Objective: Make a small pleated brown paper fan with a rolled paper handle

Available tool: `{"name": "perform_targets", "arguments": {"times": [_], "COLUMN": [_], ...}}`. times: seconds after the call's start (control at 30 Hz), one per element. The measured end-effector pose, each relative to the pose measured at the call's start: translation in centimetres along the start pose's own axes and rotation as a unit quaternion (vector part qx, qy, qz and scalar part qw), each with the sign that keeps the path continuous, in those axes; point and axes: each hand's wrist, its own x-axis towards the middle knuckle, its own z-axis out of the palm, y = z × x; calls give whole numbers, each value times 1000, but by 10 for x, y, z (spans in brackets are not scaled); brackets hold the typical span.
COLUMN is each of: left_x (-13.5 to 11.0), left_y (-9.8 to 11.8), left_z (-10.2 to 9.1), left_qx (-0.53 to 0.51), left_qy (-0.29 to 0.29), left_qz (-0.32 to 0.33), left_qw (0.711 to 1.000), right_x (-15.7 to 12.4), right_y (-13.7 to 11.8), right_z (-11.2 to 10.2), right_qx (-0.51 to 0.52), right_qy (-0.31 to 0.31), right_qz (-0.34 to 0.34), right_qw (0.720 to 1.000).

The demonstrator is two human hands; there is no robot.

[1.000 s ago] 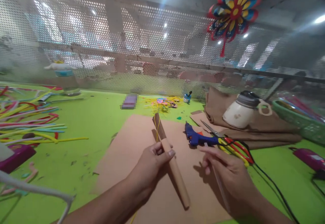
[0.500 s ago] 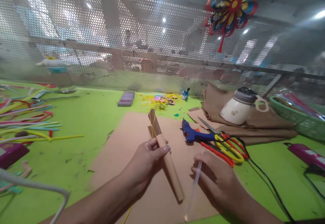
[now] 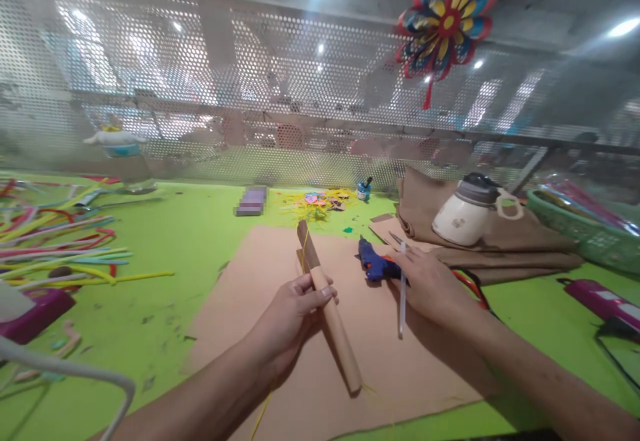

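A rolled brown paper tube (image 3: 336,324), darker at its far end, is pinched between the thumb and fingers of my left hand (image 3: 295,308). Yellow string (image 3: 305,244) runs along its dark end, and a thin strand shows at the near end. My right hand (image 3: 433,281) is over the handle of a blue glue gun (image 3: 373,261), with a translucent glue stick (image 3: 402,301) in its fingers. Whether those fingers also touch the gun is hidden. Scissors (image 3: 470,284) lie mostly covered beneath that hand. Under both hands is a brown paper sheet (image 3: 250,281).
Folded brown cloth (image 3: 420,208) carries a white kettle-shaped bottle (image 3: 463,211). A green basket (image 3: 575,224) stands at right near a purple power strip (image 3: 595,301). Colourful pipe cleaners (image 3: 65,248) spread at left. Yellow scraps (image 3: 315,208) lie by the perforated screen (image 3: 300,94).
My right hand has moved forward, from beside the tube's near end to above the glue gun's handle and scissors, carrying the glue stick. My left hand keeps its hold on the tube.
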Motion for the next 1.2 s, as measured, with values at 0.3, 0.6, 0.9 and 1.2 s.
{"name": "perform_targets", "arguments": {"times": [0.3,0.6,0.9,1.2], "left_x": [4,3,6,13], "left_y": [-2,-5,-1,-1], "left_z": [-4,3,9,0], "left_qx": [-16,-70,-100,-89], "left_qy": [-11,2,16,40], "left_qz": [7,4,4,-27], "left_qw": [1000,998,995,995], "right_x": [-7,-24,-23,-18], "right_y": [-2,-50,-49,-50], "right_z": [10,-10,4,-2], "right_qx": [57,261,264,265], "right_qy": [69,65,64,52], "right_qz": [19,43,1,-18], "right_qw": [996,962,962,963]}}
